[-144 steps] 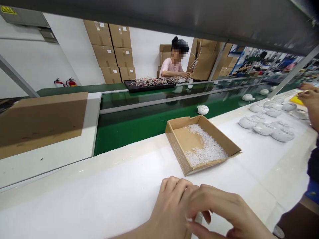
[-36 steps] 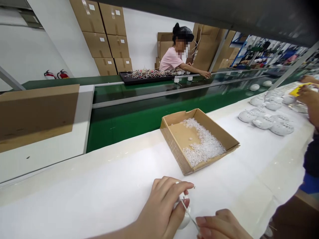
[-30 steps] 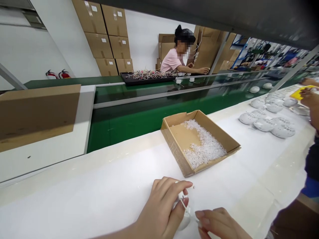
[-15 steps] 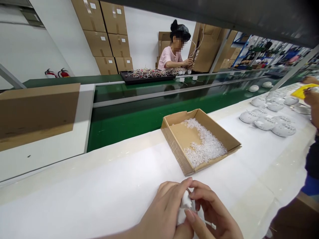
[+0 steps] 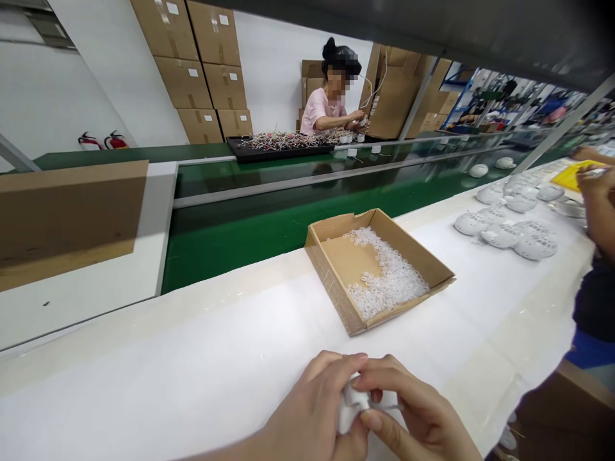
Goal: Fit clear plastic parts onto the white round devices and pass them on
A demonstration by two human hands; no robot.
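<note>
L hand and R hand are closed together on a small white plastic piece, fingers wrapped round it from both sides, fingertips nearly meeting. The piece sits betw the two hands at bottom of view, mostly hidden by fingers, so its exact shape & any small parts on it can't be made out; can't tell if it's touching the white work table below. Progress, as far as visible: cardboard tray just ahead of the hands, not touched by them, holds a big heap of clear plastic rings, w/ bare cardboard showing on one side, so plenty left there. Approx ten white perforated domes sit grouped on the table to the right. Across the green conveyor belt, a co-worker works at a black tray of wired parts; another person's hand is near a yellow card at far right.
</note>
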